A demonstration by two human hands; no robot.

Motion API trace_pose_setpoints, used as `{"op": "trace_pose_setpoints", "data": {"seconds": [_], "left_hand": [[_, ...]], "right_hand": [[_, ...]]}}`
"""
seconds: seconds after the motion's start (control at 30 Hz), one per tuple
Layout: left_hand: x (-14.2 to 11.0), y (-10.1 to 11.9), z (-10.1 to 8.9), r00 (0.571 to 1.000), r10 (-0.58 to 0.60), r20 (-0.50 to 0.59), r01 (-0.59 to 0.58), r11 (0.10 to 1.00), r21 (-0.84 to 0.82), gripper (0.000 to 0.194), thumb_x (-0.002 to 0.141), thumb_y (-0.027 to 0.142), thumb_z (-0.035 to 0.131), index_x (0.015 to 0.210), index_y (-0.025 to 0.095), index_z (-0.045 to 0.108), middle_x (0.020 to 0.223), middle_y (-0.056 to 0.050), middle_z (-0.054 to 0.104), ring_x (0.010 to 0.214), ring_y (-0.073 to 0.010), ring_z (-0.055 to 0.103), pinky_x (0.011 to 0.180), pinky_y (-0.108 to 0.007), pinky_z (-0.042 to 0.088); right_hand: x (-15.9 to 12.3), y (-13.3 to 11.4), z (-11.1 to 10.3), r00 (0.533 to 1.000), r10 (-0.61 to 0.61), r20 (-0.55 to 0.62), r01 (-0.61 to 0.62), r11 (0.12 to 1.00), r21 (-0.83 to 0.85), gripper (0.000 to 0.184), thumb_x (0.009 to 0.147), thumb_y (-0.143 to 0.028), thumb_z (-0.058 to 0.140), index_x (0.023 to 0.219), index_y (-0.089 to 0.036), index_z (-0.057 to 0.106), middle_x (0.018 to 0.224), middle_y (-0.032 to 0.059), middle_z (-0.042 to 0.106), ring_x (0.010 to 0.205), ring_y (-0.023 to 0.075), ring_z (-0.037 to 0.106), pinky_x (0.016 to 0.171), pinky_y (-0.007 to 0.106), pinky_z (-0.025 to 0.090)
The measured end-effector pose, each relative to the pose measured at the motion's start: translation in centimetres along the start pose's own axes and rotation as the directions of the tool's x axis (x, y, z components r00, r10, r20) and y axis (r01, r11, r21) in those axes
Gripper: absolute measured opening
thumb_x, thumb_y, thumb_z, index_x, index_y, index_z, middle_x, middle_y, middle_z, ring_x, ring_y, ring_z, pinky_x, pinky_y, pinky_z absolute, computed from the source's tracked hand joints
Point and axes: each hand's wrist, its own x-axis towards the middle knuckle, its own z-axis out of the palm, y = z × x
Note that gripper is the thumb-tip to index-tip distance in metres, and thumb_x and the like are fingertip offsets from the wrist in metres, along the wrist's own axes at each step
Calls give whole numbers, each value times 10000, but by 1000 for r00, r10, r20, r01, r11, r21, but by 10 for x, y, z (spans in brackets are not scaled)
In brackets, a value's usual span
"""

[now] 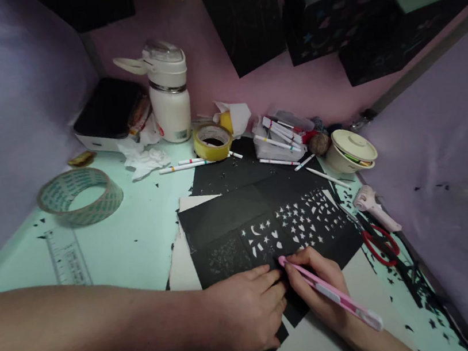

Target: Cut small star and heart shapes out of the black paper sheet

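My left hand (pixel 248 310) lies flat on a sheet of black paper (pixel 222 218), fingers stretched toward the right. Beside its fingertips, my right hand (pixel 318 280) grips a slim pink craft knife (pixel 335 295) like a pen, the knife's tip down at the paper. Small stars, hearts and a crescent moon are cut through the sheet, showing white, from its middle to its right side. Faint drawn marks cover a patch left of these cutouts. Under the black sheet lies white board (pixel 362 279). The knife's blade is too small to make out.
Red-handled scissors (pixel 381 245) and black paper scraps lie at the right, near a glue gun (pixel 375 208). Behind the sheet are markers (pixel 279 161), a yellow tape roll (pixel 212 142) and a white bottle (pixel 170 100). A wide tape roll (pixel 80 196) and clear ruler (pixel 68 257) are left.
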Motion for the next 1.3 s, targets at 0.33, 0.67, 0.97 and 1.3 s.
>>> {"op": "trace_pose_setpoints", "data": {"seconds": [0.33,0.67,0.97,1.3], "left_hand": [[1,-1,4,1000,2,-5,-3,1000,-15,485,931,451,444,1148,57,628,1233,-151,619,1196,-281,529,1081,-398,352],[-2,-2,-1,1000,6,11,-5,999,-31,484,933,439,449,1202,66,600,1244,-146,620,1228,-273,514,1091,-386,334],[-2,-3,-3,999,12,37,-11,1000,-24,455,950,423,420,1184,85,615,1284,-119,600,1235,-262,509,1084,-383,341],[-3,-4,-6,999,-2,49,4,999,-33,446,963,418,387,1214,110,588,1304,-119,583,1252,-256,483,1141,-463,229]], "right_hand": [[1,-3,-2,998,50,-30,-50,999,-8,80,849,-196,600,770,-200,590,638,-12,629,509,109,555,486,206,446],[4,-3,-2,999,41,-32,-40,999,28,42,844,-181,607,808,-198,593,679,-2,646,545,119,566,515,224,446],[11,-2,-8,1000,10,-24,-6,988,154,116,853,-146,606,931,-222,647,821,21,667,709,148,618,626,250,488],[17,-1,-8,999,-19,31,14,991,130,138,822,-102,608,877,-216,663,796,7,670,710,144,630,652,259,487]]}}
